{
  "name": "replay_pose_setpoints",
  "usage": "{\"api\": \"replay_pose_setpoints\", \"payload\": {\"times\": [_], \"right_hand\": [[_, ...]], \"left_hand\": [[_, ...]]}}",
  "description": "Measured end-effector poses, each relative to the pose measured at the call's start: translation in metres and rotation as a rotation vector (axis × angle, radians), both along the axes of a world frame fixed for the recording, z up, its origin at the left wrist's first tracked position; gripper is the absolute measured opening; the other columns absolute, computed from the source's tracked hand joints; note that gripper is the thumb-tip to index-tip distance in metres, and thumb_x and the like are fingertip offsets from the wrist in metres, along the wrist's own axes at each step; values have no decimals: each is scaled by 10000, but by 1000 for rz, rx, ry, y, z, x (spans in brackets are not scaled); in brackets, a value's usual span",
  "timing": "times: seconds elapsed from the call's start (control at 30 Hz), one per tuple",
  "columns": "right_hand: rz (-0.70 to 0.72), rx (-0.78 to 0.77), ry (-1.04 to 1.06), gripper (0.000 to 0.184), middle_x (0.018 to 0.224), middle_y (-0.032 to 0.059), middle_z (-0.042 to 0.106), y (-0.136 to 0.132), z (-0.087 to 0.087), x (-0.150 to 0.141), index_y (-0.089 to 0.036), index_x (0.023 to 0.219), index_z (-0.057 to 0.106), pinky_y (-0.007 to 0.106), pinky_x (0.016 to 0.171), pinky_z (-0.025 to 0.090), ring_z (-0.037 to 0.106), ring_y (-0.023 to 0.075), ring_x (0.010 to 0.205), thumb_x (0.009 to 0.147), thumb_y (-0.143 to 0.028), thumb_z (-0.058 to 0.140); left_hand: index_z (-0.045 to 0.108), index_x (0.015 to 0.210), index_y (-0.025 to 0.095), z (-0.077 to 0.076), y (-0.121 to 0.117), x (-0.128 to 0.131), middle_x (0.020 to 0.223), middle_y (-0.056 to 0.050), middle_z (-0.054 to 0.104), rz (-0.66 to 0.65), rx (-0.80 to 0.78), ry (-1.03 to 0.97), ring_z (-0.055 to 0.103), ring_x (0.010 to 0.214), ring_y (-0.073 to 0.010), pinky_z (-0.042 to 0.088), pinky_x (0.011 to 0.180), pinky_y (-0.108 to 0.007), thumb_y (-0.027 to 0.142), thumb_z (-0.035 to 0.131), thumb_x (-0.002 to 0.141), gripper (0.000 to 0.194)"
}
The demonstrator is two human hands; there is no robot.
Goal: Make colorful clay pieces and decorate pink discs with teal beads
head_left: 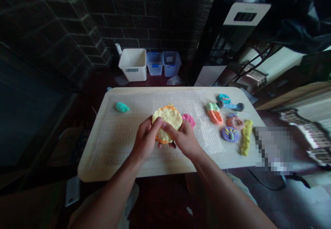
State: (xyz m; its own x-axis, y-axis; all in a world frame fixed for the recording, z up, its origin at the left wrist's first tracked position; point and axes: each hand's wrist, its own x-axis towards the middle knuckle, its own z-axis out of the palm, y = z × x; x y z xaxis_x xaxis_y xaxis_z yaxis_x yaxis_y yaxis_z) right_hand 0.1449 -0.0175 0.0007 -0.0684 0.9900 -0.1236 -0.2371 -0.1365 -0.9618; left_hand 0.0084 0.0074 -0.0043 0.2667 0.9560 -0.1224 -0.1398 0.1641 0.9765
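Head view: the left hand [142, 137] and right hand [188, 141] are clamping a pale yellow disc [170, 117] from opposite sides above the desk [89, 172], thumbs pressing its upper face, neither hand nearer. The roundish disc is showing no clear long axis. A pink lump [189, 119] is lying just beyond the right hand, on bubble wrap [119, 129].

I see dim, cool light, brighter across my pale tabletop [116, 168] and the glossy floor [310, 203] at right, while the brick wall [142, 8] sinks near black. Wide-angle distortion stretches the soft edges; coarse pixelation hides one patch at right.
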Motion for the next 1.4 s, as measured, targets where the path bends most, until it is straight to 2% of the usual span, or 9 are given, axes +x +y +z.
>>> {"api": "replay_pose_setpoints", "payload": {"times": [0.1,0.2,0.27,0.37,0.5,0.67,1.0,1.23,1.4], "right_hand": [[-15,-41,57,479,526,6,659,1,-1,1,-159,855,661,167,287,359,598,125,369,987,-608,560],[-65,-30,25,475,527,-17,642,2,-6,-1,-167,888,652,171,284,376,591,121,361,973,-626,571],[-105,-3,-3,460,618,-13,680,3,-11,-2,-180,935,637,193,353,481,609,114,408,960,-637,587],[-162,17,-117,444,682,-10,688,4,-14,-4,-198,940,617,192,446,539,658,115,508,935,-642,625],[-129,14,-78,440,637,-29,670,3,-7,-3,-214,933,601,186,411,512,635,111,460,941,-654,603],[0,4,14,425,524,-42,637,2,3,-1,-191,853,609,152,278,343,541,90,341,917,-605,681],[23,-7,-23,442,577,19,712,1,4,0,-166,846,657,153,301,382,588,103,373,960,-592,636],[-26,28,-117,496,502,-4,663,-1,4,-2,-177,724,611,147,276,351,475,66,299,974,-605,607],[-19,1,-51,532,516,5,665,1,3,2,-173,772,630,170,269,361,511,97,310,994,-648,537]], "left_hand": [[635,1204,180,0,-1,1,906,-51,710,-117,-61,-70,641,560,-144,486,394,-209,434,736,895,413],[613,1266,167,-2,-1,1,951,-67,724,-168,-43,-72,648,583,-148,538,438,-234,386,757,881,465],[635,1238,159,-5,-1,1,942,-66,724,-125,21,-6,628,578,-134,524,434,-214,394,760,882,444],[651,1196,154,-7,-1,2,948,-71,720,-42,75,93,608,561,-116,490,410,-187,438,737,900,419],[635,1166,169,-4,-2,3,861,-41,693,-60,59,40,601,535,-123,488,392,-194,469,676,940,378],[605,1164,172,0,-3,1,732,8,648,-53,56,122,556,410,-100,422,326,-176,482,669,943,386],[625,1130,200,3,-5,2,755,7,648,-24,4,18,559,431,-93,427,327,-170,552,581,979,385],[616,894,197,0,-4,0,588,53,540,92,135,221,506,353,-85,376,276,-159,597,517,1005,427],[629,932,188,0,-3,1,591,30,608,99,1,72,538,350,-102,380,284,-171,649,472,1001,492]]}}
